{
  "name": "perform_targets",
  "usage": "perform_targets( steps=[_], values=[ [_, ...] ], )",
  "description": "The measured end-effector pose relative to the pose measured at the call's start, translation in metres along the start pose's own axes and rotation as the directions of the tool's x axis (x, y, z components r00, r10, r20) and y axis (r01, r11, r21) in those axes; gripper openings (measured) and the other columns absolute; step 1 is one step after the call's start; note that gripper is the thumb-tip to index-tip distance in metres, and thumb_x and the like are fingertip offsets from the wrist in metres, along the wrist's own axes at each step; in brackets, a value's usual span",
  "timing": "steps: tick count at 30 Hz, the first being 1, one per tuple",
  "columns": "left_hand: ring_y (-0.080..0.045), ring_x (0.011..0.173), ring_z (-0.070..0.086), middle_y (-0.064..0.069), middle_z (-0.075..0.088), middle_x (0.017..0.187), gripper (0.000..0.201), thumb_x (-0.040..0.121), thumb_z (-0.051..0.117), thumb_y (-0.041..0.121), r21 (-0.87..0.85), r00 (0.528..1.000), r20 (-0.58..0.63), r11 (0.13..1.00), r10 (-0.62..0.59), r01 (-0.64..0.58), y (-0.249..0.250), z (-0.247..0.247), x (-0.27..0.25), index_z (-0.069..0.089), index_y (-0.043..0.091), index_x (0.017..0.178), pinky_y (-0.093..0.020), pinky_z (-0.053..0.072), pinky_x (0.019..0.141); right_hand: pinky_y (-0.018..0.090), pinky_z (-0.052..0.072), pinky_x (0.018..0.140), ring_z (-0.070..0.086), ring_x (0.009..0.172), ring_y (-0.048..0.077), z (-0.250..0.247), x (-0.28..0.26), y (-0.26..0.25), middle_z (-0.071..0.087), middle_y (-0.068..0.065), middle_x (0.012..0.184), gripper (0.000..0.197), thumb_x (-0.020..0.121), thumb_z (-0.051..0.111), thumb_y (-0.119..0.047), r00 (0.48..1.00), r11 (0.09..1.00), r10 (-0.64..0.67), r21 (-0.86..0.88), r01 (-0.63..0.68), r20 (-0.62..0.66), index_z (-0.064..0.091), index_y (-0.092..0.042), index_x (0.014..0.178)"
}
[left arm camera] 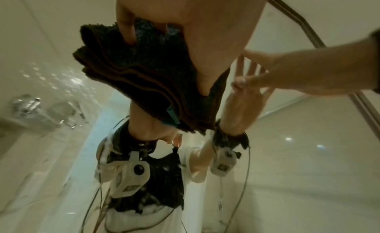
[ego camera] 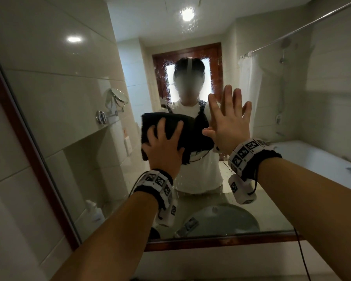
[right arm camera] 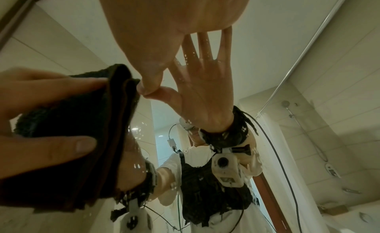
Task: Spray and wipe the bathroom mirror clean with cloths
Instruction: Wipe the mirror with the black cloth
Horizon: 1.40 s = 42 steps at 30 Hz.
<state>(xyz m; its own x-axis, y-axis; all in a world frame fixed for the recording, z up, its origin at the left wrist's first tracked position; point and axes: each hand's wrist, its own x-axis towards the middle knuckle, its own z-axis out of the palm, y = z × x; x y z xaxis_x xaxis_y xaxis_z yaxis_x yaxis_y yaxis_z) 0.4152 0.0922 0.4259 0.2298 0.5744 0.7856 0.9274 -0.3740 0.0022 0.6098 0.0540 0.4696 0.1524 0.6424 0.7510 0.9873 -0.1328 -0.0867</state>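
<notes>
The bathroom mirror (ego camera: 85, 94) in a dark wooden frame (ego camera: 18, 126) fills the head view. Spray droplets (ego camera: 160, 78) cling to the glass around the person's reflection. A folded dark cloth (ego camera: 170, 122) lies flat against the glass, and my left hand (ego camera: 164, 147) presses on it with spread, straight fingers. In the left wrist view the cloth (left arm camera: 144, 70) shows its folded layers under my left hand (left arm camera: 205, 25). My right hand (ego camera: 225, 122) lies flat on the bare glass just right of the cloth, fingers straight and holding nothing; its thumb (right arm camera: 148, 83) touches the glass beside the cloth (right arm camera: 82, 119).
The mirror's lower frame rail (ego camera: 221, 242) runs across the bottom, with pale wall beneath. Reflected in the glass are a round sink (ego camera: 217, 220), a soap bottle (ego camera: 93, 213), a wall-mounted shaving mirror (ego camera: 118, 98), a bathtub (ego camera: 312, 157) and a shower curtain (ego camera: 247, 82).
</notes>
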Motion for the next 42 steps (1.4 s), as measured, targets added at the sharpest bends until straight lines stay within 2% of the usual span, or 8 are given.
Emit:
perform_targets(
  steps=[7, 11, 14, 18, 25, 35, 39, 42],
  values=[
    [-0.036, 0.140, 0.017, -0.006, 0.016, 0.160, 0.077, 0.085, 0.067, 0.049, -0.009, 1.000, -0.004, 1.000, 0.029, -0.029, 0.006, 0.010, -0.005, 0.026, 0.047, 0.151, -0.060, 0.040, 0.097, 0.059, -0.008, 0.117, -0.027, 0.146, 0.033, -0.003, -0.002, 0.002, -0.032, 0.008, 0.158, 0.103, 0.086, 0.058, -0.063, 1.000, 1.000, -0.015, -0.025, 0.015, 0.014, -0.016, -0.035, 0.154],
    [-0.036, 0.141, 0.021, -0.004, 0.017, 0.160, 0.077, 0.086, 0.066, 0.051, -0.036, 0.999, 0.014, 0.998, -0.049, 0.050, -0.008, 0.006, -0.010, 0.024, 0.048, 0.150, -0.061, 0.039, 0.098, 0.059, -0.002, 0.119, -0.020, 0.149, 0.028, -0.007, -0.017, 0.020, -0.021, 0.006, 0.163, 0.092, 0.091, 0.056, -0.055, 0.997, 0.997, -0.073, -0.037, 0.073, 0.006, -0.006, -0.035, 0.156],
    [-0.039, 0.140, 0.023, -0.006, 0.018, 0.160, 0.080, 0.084, 0.068, 0.050, -0.071, 0.994, 0.012, 0.991, -0.109, 0.109, -0.020, 0.007, -0.015, 0.024, 0.047, 0.151, -0.065, 0.040, 0.098, 0.062, 0.000, 0.117, -0.012, 0.150, 0.032, -0.007, -0.036, 0.037, -0.016, 0.006, 0.164, 0.084, 0.092, 0.053, -0.054, 0.999, 0.999, 0.000, -0.043, -0.001, -0.035, 0.001, -0.037, 0.155],
    [-0.042, 0.139, 0.023, -0.009, 0.017, 0.159, 0.081, 0.085, 0.069, 0.046, -0.075, 0.986, 0.022, 0.983, -0.168, 0.169, -0.044, 0.010, -0.023, 0.023, 0.045, 0.152, -0.066, 0.042, 0.098, 0.066, 0.002, 0.116, -0.015, 0.149, 0.036, 0.000, -0.051, 0.054, -0.020, 0.008, 0.162, 0.095, 0.089, 0.059, -0.057, 0.993, 0.991, 0.116, -0.072, -0.114, 0.025, -0.007, -0.039, 0.155],
    [-0.046, 0.134, 0.029, -0.016, 0.020, 0.159, 0.074, 0.089, 0.066, 0.039, -0.083, 0.983, -0.013, 0.979, -0.185, 0.184, -0.079, 0.014, -0.037, 0.030, 0.038, 0.154, -0.060, 0.037, 0.103, 0.067, 0.003, 0.116, -0.020, 0.148, 0.036, 0.010, -0.051, 0.062, -0.027, 0.010, 0.160, 0.099, 0.087, 0.061, -0.054, 0.993, 0.987, 0.107, -0.125, -0.100, 0.052, -0.011, -0.037, 0.154],
    [-0.045, 0.133, 0.030, -0.018, 0.019, 0.159, 0.078, 0.088, 0.067, 0.039, -0.089, 0.969, 0.025, 0.965, -0.246, 0.247, -0.041, 0.025, -0.045, 0.027, 0.036, 0.155, -0.059, 0.038, 0.103, 0.069, 0.001, 0.114, -0.020, 0.147, 0.038, 0.014, -0.052, 0.065, -0.026, 0.011, 0.160, 0.102, 0.086, 0.063, -0.054, 0.995, 0.994, 0.080, -0.084, -0.076, 0.052, -0.010, -0.036, 0.155],
    [-0.045, 0.133, 0.030, -0.015, 0.024, 0.156, 0.077, 0.085, 0.070, 0.038, -0.092, 0.985, 0.049, 0.981, -0.165, 0.169, -0.003, 0.030, -0.051, 0.032, 0.040, 0.152, -0.063, 0.043, 0.095, 0.070, 0.004, 0.114, -0.018, 0.148, 0.039, 0.015, -0.053, 0.065, -0.024, 0.012, 0.161, 0.099, 0.086, 0.060, -0.053, 0.997, 0.994, 0.070, -0.086, -0.068, 0.024, -0.009, -0.035, 0.155],
    [-0.045, 0.134, 0.029, -0.013, 0.026, 0.156, 0.065, 0.087, 0.051, 0.043, -0.092, 0.997, 0.072, 0.995, -0.040, 0.046, 0.039, 0.030, -0.049, 0.035, 0.042, 0.150, -0.064, 0.040, 0.095, 0.070, 0.004, 0.113, -0.018, 0.148, 0.039, 0.017, -0.053, 0.066, -0.023, 0.012, 0.161, 0.097, 0.087, 0.058, -0.056, 0.997, 0.994, 0.069, -0.091, -0.067, 0.019, -0.008, -0.036, 0.155]
  ],
)
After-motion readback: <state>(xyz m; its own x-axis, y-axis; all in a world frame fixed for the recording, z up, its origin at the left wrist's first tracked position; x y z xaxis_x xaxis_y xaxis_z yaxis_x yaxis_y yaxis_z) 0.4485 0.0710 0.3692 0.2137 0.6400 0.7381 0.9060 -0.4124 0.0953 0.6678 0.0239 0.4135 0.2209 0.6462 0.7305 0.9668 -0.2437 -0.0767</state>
